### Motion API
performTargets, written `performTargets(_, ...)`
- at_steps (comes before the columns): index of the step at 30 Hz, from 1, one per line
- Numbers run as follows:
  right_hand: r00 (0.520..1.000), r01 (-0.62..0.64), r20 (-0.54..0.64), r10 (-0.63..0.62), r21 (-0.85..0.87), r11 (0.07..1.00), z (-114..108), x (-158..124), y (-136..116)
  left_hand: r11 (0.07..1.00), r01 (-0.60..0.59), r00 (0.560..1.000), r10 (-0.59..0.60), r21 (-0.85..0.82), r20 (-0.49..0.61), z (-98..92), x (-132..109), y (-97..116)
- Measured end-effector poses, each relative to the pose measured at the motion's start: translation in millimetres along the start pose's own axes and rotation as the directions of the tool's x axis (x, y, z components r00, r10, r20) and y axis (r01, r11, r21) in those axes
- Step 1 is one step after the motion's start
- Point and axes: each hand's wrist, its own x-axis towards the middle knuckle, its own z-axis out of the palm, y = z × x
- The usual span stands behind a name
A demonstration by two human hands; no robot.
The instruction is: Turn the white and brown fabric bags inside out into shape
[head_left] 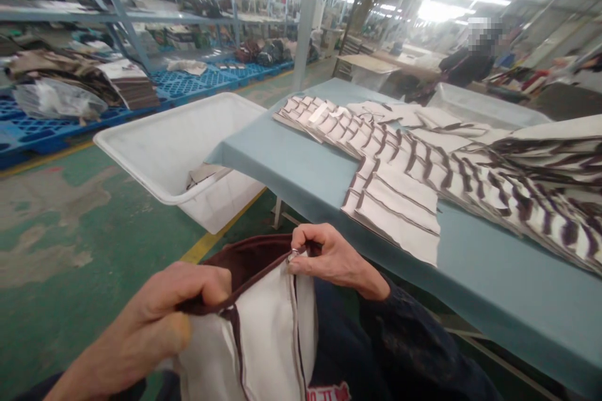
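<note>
A cream fabric pouch-like piece (266, 319) with dark brown edging hangs between my hands, low in the head view. Its dark brown inner side (254, 257) shows behind the top edge. My left hand (164, 313) is closed around the left part of that edge, fingers curled over it and thumb in front. At the upper right corner, my right hand (332, 260) pinches the edge between thumb and forefinger. A small shiny bit shows at the pinch, too small to name. Dark lines run down the front of the piece. Its lower end leaves the frame.
A table with a blue-green cover (291, 163) stands ahead and to the right. On it lie long overlapping rows of cream pieces with dark edges (399, 150) and a small stack (399, 207). A white bin (188, 131) adjoins its left end. Blue pallets (188, 78) and a person (465, 66) are farther back.
</note>
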Motion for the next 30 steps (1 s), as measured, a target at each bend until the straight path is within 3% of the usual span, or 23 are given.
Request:
performTargets(3, 1.0, -0.009, 0.001, 0.009, -0.017, 1.0, -1, 0, 0, 0.994, -0.089, 0.994, 0.084, -0.067, -0.065, 1.5, 4, 6)
performTargets(7, 0.999, 0.021, -0.037, -0.022, -0.038, 0.999, -5, -1, 0, 0.996, -0.077, 0.983, 0.083, 0.042, -0.164, 8.9, -8, 1)
performTargets(14, 0.999, 0.037, -0.01, -0.038, -0.039, 0.999, -4, -12, -11, 0.997, 0.071, 0.987, -0.064, 0.041, -0.145, 9.6, -19, -6)
performTargets(19, 1.0, 0.013, 0.023, -0.01, -0.098, 0.995, -3, -13, -25, 0.985, 0.019, 1.0, -0.019, 0.174, -0.004, 0.1, -12, -8)
performTargets(25, 0.985, -0.071, 0.148, 0.086, -0.103, 0.992, -4, -5, -41, 0.928, 0.034, 0.992, 0.012, 0.371, -0.122, -19.8, -23, -24)
performTargets(30, 0.977, -0.037, 0.21, 0.036, -0.001, 0.999, -1, -3, -55, 0.984, 0.083, 0.988, -0.06, 0.157, -0.145, -21.1, -6, -34)
